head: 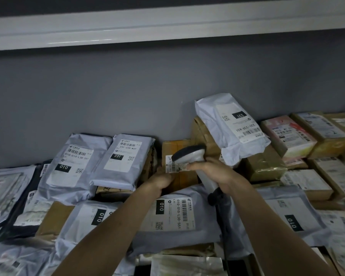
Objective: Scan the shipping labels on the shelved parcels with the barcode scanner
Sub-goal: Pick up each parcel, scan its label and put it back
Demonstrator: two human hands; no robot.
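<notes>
The right hand (209, 172) wraps its grip around the white handle of the barcode scanner (189, 154), whose dark-faced head points down and left at the small shipping label (172, 164) on a brown cardboard box (177, 152). The left hand (163, 181) holds the near lower edge of that box just below the label, fingers curled on it, tilting the label toward the scanner. The scanner looks light and rigid, its smooth plastic best held at the handle as now, with its dark cable (225, 226) trailing down below the right wrist. The box looks stiff and should keep its shape when held by an edge. The grey poly mailers (126, 156) left of the left hand and leaning above the right hand look soft, slick and crinkly; flattening their labels probably helps a clean read.
</notes>
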